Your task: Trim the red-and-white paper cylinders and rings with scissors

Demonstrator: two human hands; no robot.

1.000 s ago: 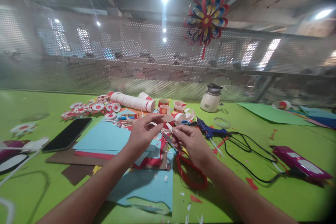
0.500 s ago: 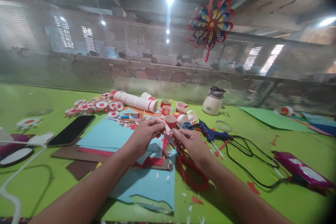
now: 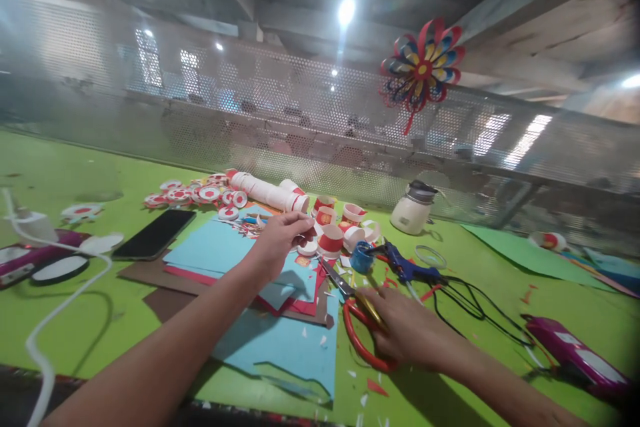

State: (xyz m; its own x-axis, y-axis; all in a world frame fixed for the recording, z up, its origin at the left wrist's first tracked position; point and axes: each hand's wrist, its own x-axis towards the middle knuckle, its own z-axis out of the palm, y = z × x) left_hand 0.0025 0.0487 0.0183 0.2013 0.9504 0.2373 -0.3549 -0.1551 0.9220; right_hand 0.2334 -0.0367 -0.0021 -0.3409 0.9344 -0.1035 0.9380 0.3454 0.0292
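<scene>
In the middle of the frame, a person works with paper and scissors on a green table (image 3: pixel 75 320).

The left hand (image 3: pixel 280 240) pinches a small white and red paper piece (image 3: pixel 303 237) between thumb and fingertips, just above the blue paper sheets (image 3: pixel 220 250). Lower and to the right, the right hand (image 3: pixel 405 330) lies curled on the red handles of the scissors (image 3: pixel 357 320), which rest on the table with the blades pointing up and left. Just behind the left hand stand small red and white paper cups (image 3: pixel 331 240). A blue glue gun (image 3: pixel 407 267) lies right of the cups, with black cords beside it. A black phone (image 3: pixel 154 235) lies at the left. A paper pinwheel (image 3: pixel 423 70) hangs at the upper right.
</scene>
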